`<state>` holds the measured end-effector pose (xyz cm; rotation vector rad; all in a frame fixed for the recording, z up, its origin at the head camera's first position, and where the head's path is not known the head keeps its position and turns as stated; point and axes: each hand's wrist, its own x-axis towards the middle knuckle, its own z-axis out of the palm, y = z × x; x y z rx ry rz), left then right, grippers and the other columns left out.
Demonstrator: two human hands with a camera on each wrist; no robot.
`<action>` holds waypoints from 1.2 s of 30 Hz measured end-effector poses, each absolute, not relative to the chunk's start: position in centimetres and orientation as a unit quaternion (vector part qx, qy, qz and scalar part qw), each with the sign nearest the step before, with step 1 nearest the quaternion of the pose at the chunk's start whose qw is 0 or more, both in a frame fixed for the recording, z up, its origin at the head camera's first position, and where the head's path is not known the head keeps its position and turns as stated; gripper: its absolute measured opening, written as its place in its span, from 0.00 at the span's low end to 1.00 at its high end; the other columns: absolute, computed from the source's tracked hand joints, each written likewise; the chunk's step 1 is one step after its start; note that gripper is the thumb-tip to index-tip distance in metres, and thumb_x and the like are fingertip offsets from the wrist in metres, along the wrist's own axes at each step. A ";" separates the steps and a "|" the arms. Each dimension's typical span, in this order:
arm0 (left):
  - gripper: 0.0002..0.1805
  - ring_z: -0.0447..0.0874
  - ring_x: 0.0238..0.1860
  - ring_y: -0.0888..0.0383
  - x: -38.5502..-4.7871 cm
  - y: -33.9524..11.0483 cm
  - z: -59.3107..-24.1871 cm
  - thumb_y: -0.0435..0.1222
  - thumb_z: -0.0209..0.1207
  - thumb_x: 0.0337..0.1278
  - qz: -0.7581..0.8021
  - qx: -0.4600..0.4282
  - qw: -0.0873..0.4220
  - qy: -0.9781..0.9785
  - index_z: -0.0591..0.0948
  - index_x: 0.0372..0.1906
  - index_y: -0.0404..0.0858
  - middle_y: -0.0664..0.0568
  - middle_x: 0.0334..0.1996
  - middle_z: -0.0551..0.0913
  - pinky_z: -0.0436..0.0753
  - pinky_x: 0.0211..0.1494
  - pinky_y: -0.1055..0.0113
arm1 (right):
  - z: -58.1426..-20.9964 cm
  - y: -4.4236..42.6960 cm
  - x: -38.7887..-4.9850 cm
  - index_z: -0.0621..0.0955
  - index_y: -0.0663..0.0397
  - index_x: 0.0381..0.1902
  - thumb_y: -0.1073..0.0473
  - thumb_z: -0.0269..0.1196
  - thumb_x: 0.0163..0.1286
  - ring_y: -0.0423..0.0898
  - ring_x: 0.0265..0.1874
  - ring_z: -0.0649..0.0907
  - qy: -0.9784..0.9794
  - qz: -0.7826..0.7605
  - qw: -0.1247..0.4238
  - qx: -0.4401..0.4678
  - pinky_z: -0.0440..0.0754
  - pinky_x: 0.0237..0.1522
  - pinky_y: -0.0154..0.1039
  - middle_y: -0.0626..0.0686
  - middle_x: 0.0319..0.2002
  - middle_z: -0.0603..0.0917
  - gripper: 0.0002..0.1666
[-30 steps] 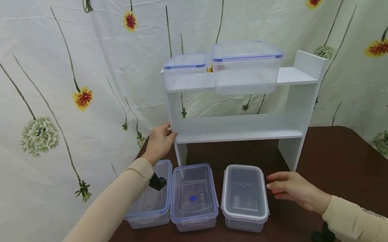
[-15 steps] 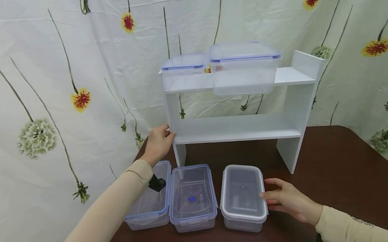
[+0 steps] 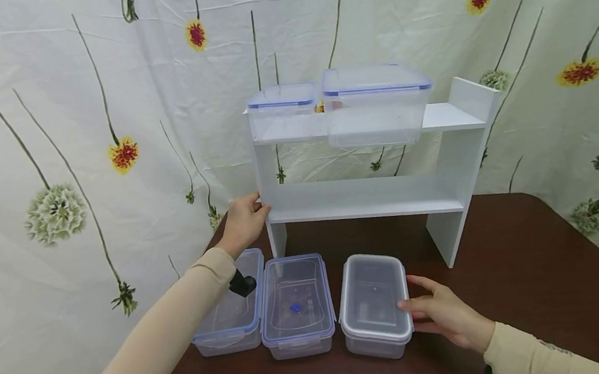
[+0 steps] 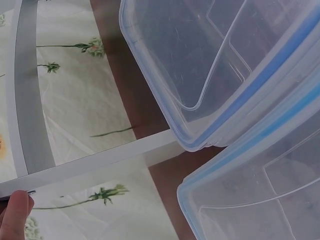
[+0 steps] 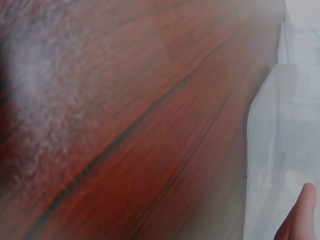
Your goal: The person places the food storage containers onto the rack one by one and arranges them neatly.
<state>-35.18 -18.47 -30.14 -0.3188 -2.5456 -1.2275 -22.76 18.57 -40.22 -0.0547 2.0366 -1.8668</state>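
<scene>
My left hand (image 3: 244,221) holds the left side panel of a small white shelf (image 3: 366,204); in the left wrist view a fingertip (image 4: 19,205) lies at the panel's edge. My right hand (image 3: 449,314) grips the right side of a clear food container with a white-rimmed lid (image 3: 375,300). The thumb lies over the lid's edge, the fingers against the side wall, partly hidden. That container stands on the table, also visible as a pale wall (image 5: 280,130) in the right wrist view. Left of it stand two blue-rimmed food containers (image 3: 295,284), side by side, lids on.
On the shelf's top board sit a small lidded container (image 3: 282,111) and a larger lidded container (image 3: 378,107), both blue-rimmed. A dark brown table (image 3: 534,261) carries everything. Behind hangs a white flower-print cloth (image 3: 168,61).
My right hand has moved left onto the white-rimmed container, its thumb coming over the lid's edge. My left hand has stayed on the shelf panel. The view has shifted slightly.
</scene>
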 end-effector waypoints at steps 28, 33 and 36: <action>0.27 0.79 0.63 0.41 -35.1 -18.5 -30.2 0.30 0.54 0.71 -0.441 -0.114 0.144 -0.879 0.69 0.72 0.30 0.33 0.65 0.76 0.82 0.61 0.50 | -39.8 20.8 -23.2 0.44 0.62 0.81 0.62 0.59 0.71 0.39 0.40 0.87 0.663 -0.714 0.223 -0.025 0.85 0.45 0.38 0.43 0.39 0.88 0.50; 0.27 0.80 0.63 0.42 -35.2 -18.5 -30.3 0.30 0.54 0.71 -0.444 -0.116 0.143 -0.877 0.69 0.72 0.31 0.33 0.65 0.76 0.83 0.61 0.50 | -39.5 21.5 -23.0 0.42 0.63 0.81 0.63 0.57 0.72 0.38 0.40 0.87 0.651 -0.726 0.222 -0.032 0.85 0.46 0.37 0.41 0.38 0.88 0.50; 0.26 0.80 0.63 0.42 -35.3 -18.5 -30.3 0.30 0.55 0.71 -0.444 -0.116 0.145 -0.877 0.69 0.71 0.30 0.33 0.64 0.77 0.83 0.60 0.50 | -39.2 22.0 -22.9 0.41 0.62 0.81 0.63 0.56 0.73 0.37 0.40 0.87 0.647 -0.730 0.219 -0.041 0.85 0.47 0.37 0.40 0.37 0.89 0.49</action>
